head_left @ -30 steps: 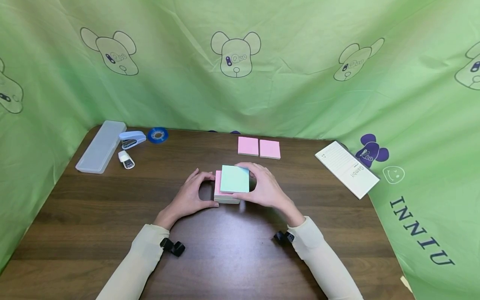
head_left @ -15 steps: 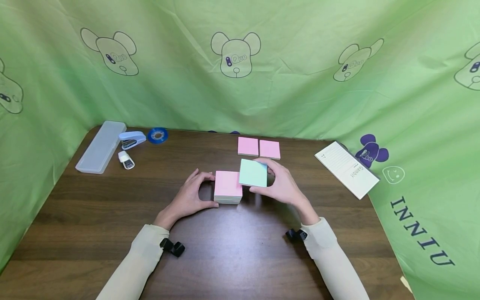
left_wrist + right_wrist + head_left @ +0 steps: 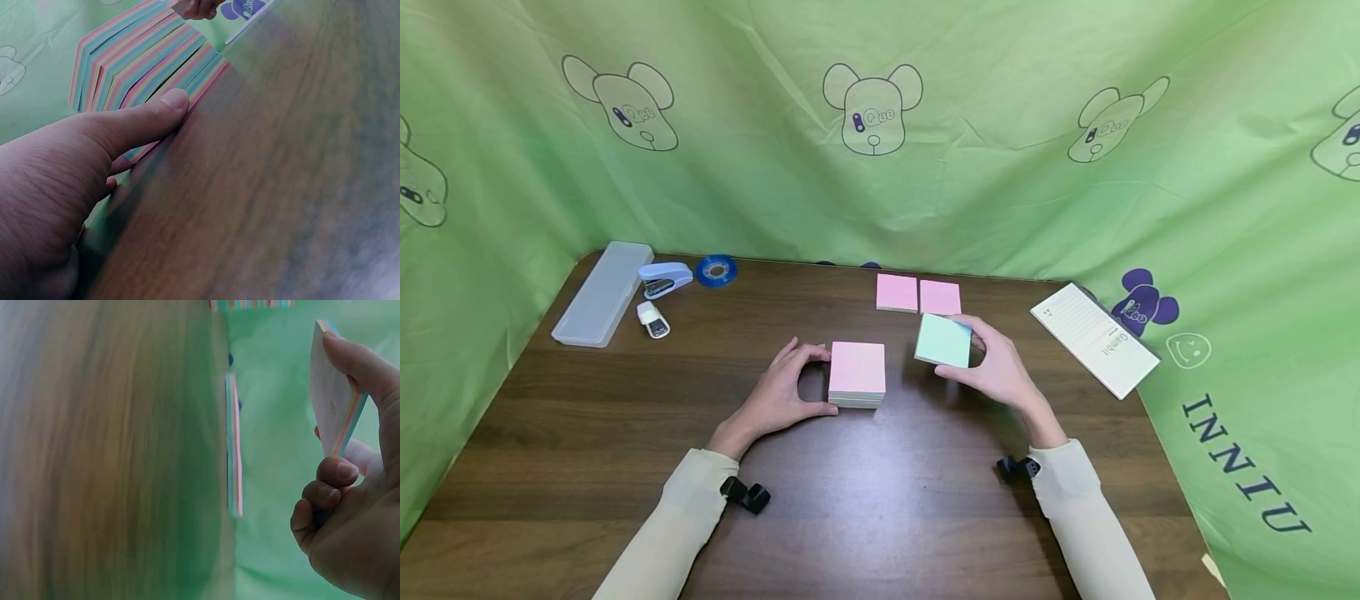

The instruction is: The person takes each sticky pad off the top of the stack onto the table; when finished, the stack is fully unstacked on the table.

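In the head view, a stack of sticky note pads [image 3: 857, 368] with a pink top stands mid-table. My left hand [image 3: 778, 392] holds its left side, thumb at the near corner and fingers at the far one. From the left wrist, the thumb [image 3: 147, 122] lies along the lower pads, whose edges show pink, yellow and blue stripes [image 3: 159, 59]. To the right of the stack, my right hand [image 3: 996, 362] pinches a sticky note pad with a mint top [image 3: 943, 340], raised over the table. The right wrist view shows that pad's pale underside [image 3: 328, 394] between thumb and fingers.
Two pink sticky note pads [image 3: 897, 292] lie side by side at the back. A white notepad [image 3: 1095, 339] is at the right edge. On the left are a translucent case [image 3: 602, 293], a blue stapler [image 3: 665, 279], a blue tape roll [image 3: 716, 270] and a small white-and-black item [image 3: 652, 320].
My right hand has carried the mint-topped pad off the stack to the right, uncovering the stack's pink top. The left hand has stayed in place on the stack.
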Demonstrator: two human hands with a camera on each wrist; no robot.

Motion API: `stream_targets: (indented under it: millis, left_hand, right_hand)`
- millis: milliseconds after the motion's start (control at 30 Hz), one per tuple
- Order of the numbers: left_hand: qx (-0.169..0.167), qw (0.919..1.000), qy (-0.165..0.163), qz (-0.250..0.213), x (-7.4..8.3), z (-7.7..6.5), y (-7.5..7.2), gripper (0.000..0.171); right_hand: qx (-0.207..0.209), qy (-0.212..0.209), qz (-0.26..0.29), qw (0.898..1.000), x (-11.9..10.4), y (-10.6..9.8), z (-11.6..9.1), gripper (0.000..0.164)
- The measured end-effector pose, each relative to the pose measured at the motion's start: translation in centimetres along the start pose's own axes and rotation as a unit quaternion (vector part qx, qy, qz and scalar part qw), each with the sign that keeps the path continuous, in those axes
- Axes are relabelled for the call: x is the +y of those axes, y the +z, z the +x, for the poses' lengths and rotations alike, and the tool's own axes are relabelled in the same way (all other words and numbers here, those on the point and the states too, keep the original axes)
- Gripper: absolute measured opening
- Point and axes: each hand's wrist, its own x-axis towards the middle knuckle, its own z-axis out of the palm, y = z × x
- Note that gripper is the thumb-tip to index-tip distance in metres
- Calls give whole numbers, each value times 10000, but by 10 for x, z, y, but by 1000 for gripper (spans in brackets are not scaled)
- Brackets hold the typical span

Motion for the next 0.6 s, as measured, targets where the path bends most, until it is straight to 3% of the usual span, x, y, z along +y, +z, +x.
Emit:
stream_targets:
  millis: [600]
  left_hand:
    - [8, 10000, 21, -4, 0, 0, 0, 84]
  right_hand:
    - [449, 408, -663, 9960, 49, -38, 1, 79]
